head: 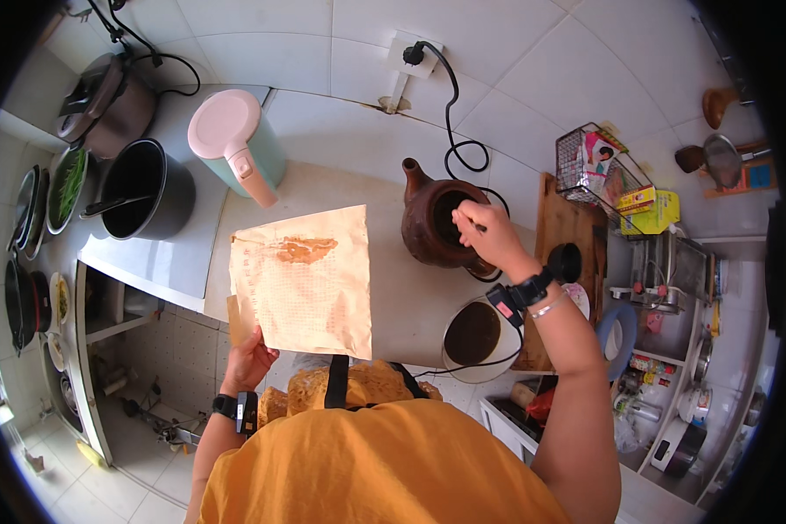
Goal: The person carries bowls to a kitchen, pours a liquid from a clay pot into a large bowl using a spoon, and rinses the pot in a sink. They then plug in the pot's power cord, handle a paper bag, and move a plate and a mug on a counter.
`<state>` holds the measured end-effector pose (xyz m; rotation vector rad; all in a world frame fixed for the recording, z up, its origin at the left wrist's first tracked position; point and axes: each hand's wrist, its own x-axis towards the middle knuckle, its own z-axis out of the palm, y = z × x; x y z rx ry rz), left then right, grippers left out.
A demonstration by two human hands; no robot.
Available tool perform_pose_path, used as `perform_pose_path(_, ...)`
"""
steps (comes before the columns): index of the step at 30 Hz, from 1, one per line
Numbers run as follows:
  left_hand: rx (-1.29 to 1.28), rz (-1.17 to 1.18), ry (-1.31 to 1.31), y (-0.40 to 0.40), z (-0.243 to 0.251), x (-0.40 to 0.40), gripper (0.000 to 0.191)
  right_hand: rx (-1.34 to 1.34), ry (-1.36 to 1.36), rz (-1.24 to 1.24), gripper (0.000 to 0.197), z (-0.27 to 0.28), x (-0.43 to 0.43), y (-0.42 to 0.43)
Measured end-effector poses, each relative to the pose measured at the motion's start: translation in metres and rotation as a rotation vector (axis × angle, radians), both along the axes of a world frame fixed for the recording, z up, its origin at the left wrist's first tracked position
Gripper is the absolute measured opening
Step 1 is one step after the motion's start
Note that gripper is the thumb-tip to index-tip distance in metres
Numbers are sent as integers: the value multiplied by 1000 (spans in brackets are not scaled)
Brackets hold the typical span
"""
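Observation:
My left hand point(250, 361) grips the lower left corner of a stained brown paper bag point(304, 295) that bears printed writing. My right hand point(488, 230) is over the open mouth of a brown electric clay pot point(426, 226), closed on a thin dark handle point(479, 227); the handle's lower end is hidden. The pot's spout points up and left, and its lid is off. Below the right wrist stands a white bowl point(507, 367) with dark brown liquid point(473, 333). A mint kettle with a pink lid point(226, 124) stands behind the bag.
A black inner pot point(185, 196) with a spoon and a pressure cooker point(128, 108) stand at the left. A black power cord point(455, 92) runs from the wall socket behind the clay pot. Wooden boards point(542, 209) and a wire basket point(573, 164) are at the right.

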<state>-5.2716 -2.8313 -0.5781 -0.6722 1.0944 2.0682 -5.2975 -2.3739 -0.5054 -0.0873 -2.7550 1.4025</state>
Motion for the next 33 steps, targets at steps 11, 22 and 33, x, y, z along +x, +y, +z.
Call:
perform_pose_path(11,23,-6,44,-2,-4,-2,20,466,173,89,23,18,5,27)
perform_pose_path(22,9,59,33,-12,0,9,21,71,-266,-135,24,72,7,27)
perform_pose_path(33,16,31,43,-7,4,7,22,-173,-186,-252,26,9,-9,66)
